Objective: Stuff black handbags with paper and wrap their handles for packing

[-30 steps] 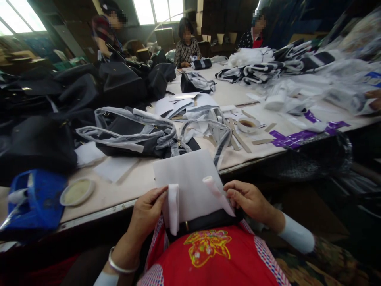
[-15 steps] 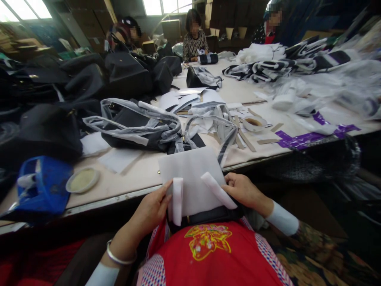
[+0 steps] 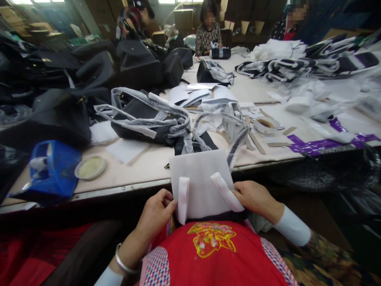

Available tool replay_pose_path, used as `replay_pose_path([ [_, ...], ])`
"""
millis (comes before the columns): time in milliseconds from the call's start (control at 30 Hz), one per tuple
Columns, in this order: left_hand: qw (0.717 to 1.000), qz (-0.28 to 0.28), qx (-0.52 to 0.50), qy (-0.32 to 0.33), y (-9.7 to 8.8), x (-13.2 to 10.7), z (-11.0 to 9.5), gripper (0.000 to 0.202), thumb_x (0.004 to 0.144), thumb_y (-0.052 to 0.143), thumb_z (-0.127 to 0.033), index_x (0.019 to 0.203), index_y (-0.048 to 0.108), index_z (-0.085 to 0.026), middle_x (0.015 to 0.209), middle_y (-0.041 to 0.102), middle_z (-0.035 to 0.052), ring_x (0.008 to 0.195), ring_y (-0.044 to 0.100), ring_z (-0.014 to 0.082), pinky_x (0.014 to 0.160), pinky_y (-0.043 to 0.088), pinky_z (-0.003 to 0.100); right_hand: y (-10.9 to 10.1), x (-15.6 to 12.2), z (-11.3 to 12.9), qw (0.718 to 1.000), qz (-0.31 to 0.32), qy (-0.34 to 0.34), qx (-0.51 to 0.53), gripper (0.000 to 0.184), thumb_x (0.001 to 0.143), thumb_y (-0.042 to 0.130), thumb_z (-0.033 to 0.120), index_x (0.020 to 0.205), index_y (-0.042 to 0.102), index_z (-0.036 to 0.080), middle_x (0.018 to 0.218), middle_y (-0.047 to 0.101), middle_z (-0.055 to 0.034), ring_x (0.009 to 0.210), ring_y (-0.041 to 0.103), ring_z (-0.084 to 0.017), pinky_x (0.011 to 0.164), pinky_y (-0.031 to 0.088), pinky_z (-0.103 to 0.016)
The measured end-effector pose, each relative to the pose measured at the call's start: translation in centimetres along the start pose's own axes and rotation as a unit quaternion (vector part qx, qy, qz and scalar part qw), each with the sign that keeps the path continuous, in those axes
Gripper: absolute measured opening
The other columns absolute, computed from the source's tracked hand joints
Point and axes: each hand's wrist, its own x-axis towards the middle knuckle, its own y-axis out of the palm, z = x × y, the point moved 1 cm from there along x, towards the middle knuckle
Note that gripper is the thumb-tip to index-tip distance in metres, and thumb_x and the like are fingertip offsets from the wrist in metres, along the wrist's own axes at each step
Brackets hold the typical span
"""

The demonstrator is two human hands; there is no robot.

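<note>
A black handbag (image 3: 214,216) rests on my lap against the table edge, with a white foam sheet (image 3: 202,169) covering most of its face. Two folded white foam strips lie on the sheet: an upright left strip (image 3: 182,200) and a slanted right strip (image 3: 226,192). My left hand (image 3: 157,212) is closed at the bag's left edge, beside the left strip; its fingertips are partly hidden. At the right edge, my right hand (image 3: 256,198) grips the bag with the thumb close to the slanted strip. Wrapped straps (image 3: 239,137) reach up onto the table.
A plastic-wrapped black bag (image 3: 139,123) lies ahead on the table (image 3: 119,174). Left are a blue container (image 3: 55,171), a shallow dish (image 3: 91,167) and piled black bags (image 3: 137,63). Right are a tape roll (image 3: 266,124), purple tape (image 3: 318,145) and plastic wrapping. Several people sit opposite.
The view has shifted, so the table appears farther right. My left hand has slid a little lower along the bag's left edge. My right hand keeps its place at the right edge.
</note>
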Motion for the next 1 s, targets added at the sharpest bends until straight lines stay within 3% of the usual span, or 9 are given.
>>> replay_pose_path([
  [67,0.998,-0.001,0.06,-0.001,-1.0,0.4,0.1,0.023,0.083,0.066,-0.041,0.075,0.06,-0.02,0.059,0.064,-0.0025,0.055,0.059,0.0157,0.054,0.041,0.026,-0.1,0.1,-0.3,0.999,-0.002,0.011,-0.039,0.04,0.094,0.047,0.044,0.066,0.063,0.019,0.074,0.071,-0.0105,0.069,0.065,-0.024,0.057,0.028,-0.03],
  [167,0.996,0.038,0.077,0.032,-2.8,1.1,0.0,0.025,0.085,0.063,-0.044,0.079,0.065,-0.02,0.066,0.068,-0.0008,0.061,0.062,0.0173,0.058,0.043,0.027,-0.8,0.2,-1.7,0.999,-0.016,-0.033,0.003,0.038,0.095,0.046,0.04,0.068,0.062,0.02,0.073,0.07,-0.0086,0.068,0.064,-0.022,0.06,0.033,-0.03],
  [300,0.995,0.008,0.058,0.078,-5.1,2.1,-0.9,0.031,0.092,0.053,-0.047,0.085,0.067,-0.021,0.075,0.071,0.0011,0.071,0.065,0.0194,0.068,0.047,0.029,-4.3,0.9,-2.4,0.986,-0.116,-0.074,0.09,0.039,0.095,0.049,0.047,0.07,0.061,0.021,0.069,0.067,-0.004,0.066,0.06,-0.02,0.064,0.039,-0.03],
  [400,0.992,-0.044,0.062,0.105,-5.9,3.1,-2.4,0.031,0.093,0.052,-0.047,0.087,0.068,-0.021,0.077,0.071,0.0013,0.073,0.064,0.0194,0.069,0.047,0.029,-7.9,2.5,-0.1,0.966,-0.176,-0.118,0.149,0.033,0.094,0.052,0.044,0.074,0.064,0.021,0.07,0.066,-0.0015,0.068,0.061,-0.019,0.067,0.041,-0.03],
  [567,0.98,-0.058,0.037,0.185,-5.6,5.1,-5.8,0.025,0.093,0.054,-0.04,0.086,0.068,-0.02,0.076,0.07,0.0022,0.071,0.063,0.0184,0.068,0.047,0.028,-11.8,7.1,6.9,0.947,-0.195,-0.191,0.171,0.023,0.09,0.056,0.035,0.082,0.071,0.019,0.077,0.071,-0.0025,0.074,0.065,-0.018,0.069,0.044,-0.027],
  [667,0.973,-0.058,0.043,0.219,-5.1,6.0,-7.2,0.023,0.092,0.056,-0.037,0.085,0.067,-0.019,0.073,0.067,0.0014,0.068,0.061,0.0173,0.066,0.045,0.027,-11.7,10.6,10.7,0.965,-0.16,-0.173,0.117,0.025,0.088,0.059,0.038,0.08,0.073,0.018,0.083,0.074,-0.0073,0.085,0.068,-0.022,0.075,0.045,-0.029],
  [767,0.966,-0.051,0.052,0.246,-4.7,6.4,-7.9,0.02,0.093,0.056,-0.034,0.085,0.067,-0.019,0.073,0.067,0.0011,0.068,0.06,0.0163,0.066,0.043,0.027,-10.2,14.0,13.3,0.977,-0.14,-0.115,0.117,0.028,0.08,0.07,0.043,0.081,0.073,0.016,0.09,0.075,-0.0149,0.097,0.068,-0.031,0.083,0.047,-0.035],
  [900,0.964,-0.043,0.05,0.257,-4.5,6.8,-8.0,0.018,0.091,0.057,-0.031,0.084,0.068,-0.019,0.075,0.068,0.0018,0.07,0.061,0.0163,0.068,0.043,0.027,-8.4,17.0,14.7,0.967,-0.145,-0.081,0.194,0.039,0.063,0.081,0.027,0.098,0.072,0.011,0.103,0.073,-0.0191,0.106,0.065,-0.035,0.086,0.048,-0.037],
  [1000,0.965,-0.046,0.038,0.255,-4.8,7.3,-7.9,0.018,0.09,0.057,-0.031,0.083,0.069,-0.019,0.074,0.069,0.0021,0.069,0.062,0.0165,0.066,0.043,0.026,-8.2,17.6,14.3,0.942,-0.14,-0.073,0.298,0.051,0.066,0.075,0.02,0.115,0.066,0.009,0.098,0.073,-0.0146,0.096,0.068,-0.029,0.077,0.051,-0.032],
])
